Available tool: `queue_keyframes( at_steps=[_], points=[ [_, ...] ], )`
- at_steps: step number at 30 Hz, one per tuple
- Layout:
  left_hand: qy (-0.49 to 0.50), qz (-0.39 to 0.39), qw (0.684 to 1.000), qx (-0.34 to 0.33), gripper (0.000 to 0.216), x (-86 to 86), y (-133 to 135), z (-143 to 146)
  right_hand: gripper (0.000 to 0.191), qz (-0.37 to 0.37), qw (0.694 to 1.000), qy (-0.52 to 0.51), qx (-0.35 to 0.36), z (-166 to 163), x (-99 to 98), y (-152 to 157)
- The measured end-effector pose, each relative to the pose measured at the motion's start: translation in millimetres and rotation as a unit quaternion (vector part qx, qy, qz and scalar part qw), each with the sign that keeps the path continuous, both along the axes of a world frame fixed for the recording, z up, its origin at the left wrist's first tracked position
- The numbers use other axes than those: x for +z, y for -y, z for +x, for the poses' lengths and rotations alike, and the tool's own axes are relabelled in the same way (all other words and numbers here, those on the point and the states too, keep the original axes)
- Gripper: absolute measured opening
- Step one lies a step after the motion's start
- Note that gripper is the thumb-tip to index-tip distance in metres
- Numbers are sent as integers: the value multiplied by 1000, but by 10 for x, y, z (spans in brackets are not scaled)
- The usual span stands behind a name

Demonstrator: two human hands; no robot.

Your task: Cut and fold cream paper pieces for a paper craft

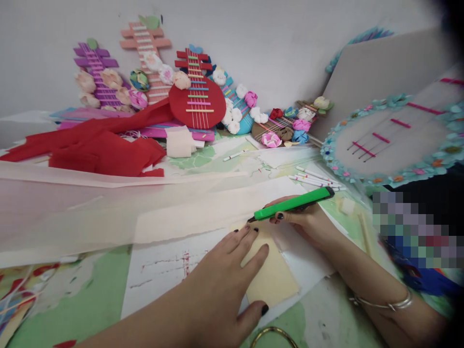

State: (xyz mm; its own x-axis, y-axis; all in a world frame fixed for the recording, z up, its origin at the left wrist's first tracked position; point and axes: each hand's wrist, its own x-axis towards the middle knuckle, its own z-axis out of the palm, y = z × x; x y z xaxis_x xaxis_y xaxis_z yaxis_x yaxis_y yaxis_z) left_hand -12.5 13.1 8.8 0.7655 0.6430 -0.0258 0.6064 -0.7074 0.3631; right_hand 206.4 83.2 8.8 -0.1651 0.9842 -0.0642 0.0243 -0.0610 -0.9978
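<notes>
My left hand (221, 280) lies flat with fingers spread, pressing down a cream-coloured piece of paper (273, 282) on the table. My right hand (308, 220) is closed round a bright green utility knife (292, 204), whose tip points left and touches the upper edge of the cream paper, close to my left fingertips. A silver bracelet (384, 303) sits on my right wrist.
A long pale crepe paper strip (108, 203) crosses the table. Red crepe paper (105, 150) lies at the back left. Paper craft guitars with flowers (197, 92) lean on the wall. White markers (315, 178) lie beyond my right hand. A round teal-edged board (395, 140) stands right.
</notes>
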Motion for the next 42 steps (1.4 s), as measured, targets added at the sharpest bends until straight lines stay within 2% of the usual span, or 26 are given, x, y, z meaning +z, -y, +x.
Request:
queue_keyframes(
  at_steps=[4, 9, 18, 33, 42],
  points=[
    [11, 4, 1000, 1, 71, 0, -8, 10, 26, 9, 999, -26, 18, -12, -32, 9],
    [3, -3, 1000, 1, 71, 5, -2, 13, 32, -5, 999, -17, 39, -6, -84, 16],
    [-11, -6, 1000, 0, 71, 22, 1, 6, 31, -2, 998, 3, 71, -22, -101, 31],
    [-5, 3, 1000, 1, 71, -4, 8, 0, 29, 11, 999, 3, 38, 29, -85, -23],
    [13, -4, 1000, 4, 70, -5, 10, -5, 30, -5, 1000, 12, 25, 31, -53, -19]
  ],
)
